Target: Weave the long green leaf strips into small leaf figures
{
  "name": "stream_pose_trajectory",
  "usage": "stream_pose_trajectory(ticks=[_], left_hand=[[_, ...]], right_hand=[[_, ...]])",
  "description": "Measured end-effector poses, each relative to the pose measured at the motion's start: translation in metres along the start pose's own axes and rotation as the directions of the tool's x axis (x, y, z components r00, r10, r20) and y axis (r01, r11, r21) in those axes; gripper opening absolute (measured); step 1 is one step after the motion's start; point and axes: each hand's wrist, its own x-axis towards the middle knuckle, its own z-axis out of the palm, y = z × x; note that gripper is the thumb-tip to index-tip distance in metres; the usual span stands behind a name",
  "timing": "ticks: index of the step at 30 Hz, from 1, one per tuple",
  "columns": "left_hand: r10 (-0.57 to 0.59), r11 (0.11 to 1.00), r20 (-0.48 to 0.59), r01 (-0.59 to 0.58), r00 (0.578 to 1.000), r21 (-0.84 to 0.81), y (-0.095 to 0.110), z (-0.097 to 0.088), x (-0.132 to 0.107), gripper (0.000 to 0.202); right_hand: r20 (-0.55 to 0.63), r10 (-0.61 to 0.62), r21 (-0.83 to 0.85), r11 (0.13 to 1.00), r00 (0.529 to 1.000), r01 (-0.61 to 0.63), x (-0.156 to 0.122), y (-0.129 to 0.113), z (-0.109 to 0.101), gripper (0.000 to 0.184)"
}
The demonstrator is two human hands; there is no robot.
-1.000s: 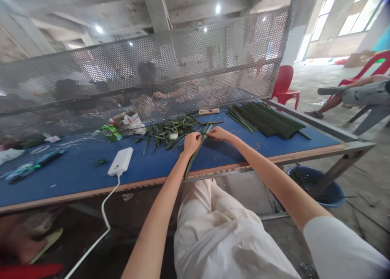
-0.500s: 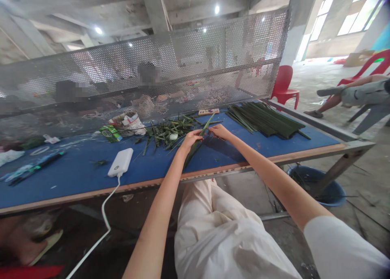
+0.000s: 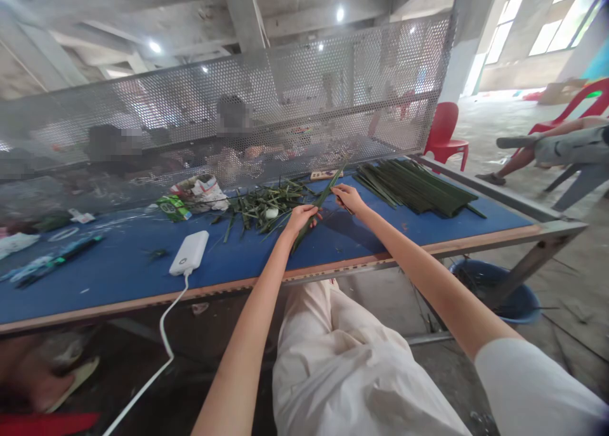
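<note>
My left hand (image 3: 301, 221) grips a long narrow green leaf (image 3: 320, 202) over the blue table (image 3: 109, 284). The leaf slants from near the table's front edge up towards the far side. My right hand (image 3: 347, 198) hovers just right of the leaf, apart from it, with its fingers curled together. Anything thin in them is too small to make out. Left of my hands lies a heap of cut green leaves (image 3: 259, 209), and to the right lies a neat bundle of long dark green strips (image 3: 413, 187).
A white power bank (image 3: 190, 253) with a white cable (image 3: 164, 334) lies on the table, near a crumpled plastic bag (image 3: 202, 193). A perforated metal screen (image 3: 238, 106) stands along the far edge, with co-workers (image 3: 233, 131) behind it. A blue basin (image 3: 495, 290) sits on the floor at right.
The leaf has shifted up and away from me, with its tip now further right. My right hand has come off the leaf and moved slightly right.
</note>
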Motion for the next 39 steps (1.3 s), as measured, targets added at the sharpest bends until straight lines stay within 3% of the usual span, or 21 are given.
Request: stream_pose_trajectory(ticks=[3,6,10,21,33,39], left_hand=[[0.101,0.978,-0.060,-0.088,0.993,0.188,-0.003,-0.001,0.001,0.019],[0.247,0.886,-0.095,-0.185,0.964,0.426,-0.006,-0.002,0.001,0.025],[0.306,0.790,-0.119,-0.183,0.945,0.585,-0.006,-0.002,-0.003,0.032],[0.309,0.765,-0.139,-0.158,0.941,0.625,-0.002,-0.002,-0.008,0.034],[0.312,0.776,-0.131,-0.173,0.941,0.606,-0.005,-0.001,-0.006,0.032],[0.317,0.781,-0.132,-0.179,0.939,0.599,-0.006,-0.002,-0.005,0.032]], right_hand=[[-0.024,-0.037,-0.160,0.987,0.999,0.033,-0.001,0.001,-0.001,0.024],[0.016,-0.069,-0.355,0.932,0.997,0.071,-0.005,0.002,-0.002,0.030],[0.063,-0.077,-0.427,0.899,0.995,0.097,-0.009,0.000,-0.004,0.034],[0.178,-0.069,-0.358,0.925,0.982,0.130,-0.002,0.009,-0.005,0.036],[0.237,-0.044,-0.392,0.910,0.970,0.137,-0.014,0.000,0.005,0.034],[0.350,-0.052,-0.325,0.930,0.935,0.173,-0.015,0.003,0.008,0.033]])
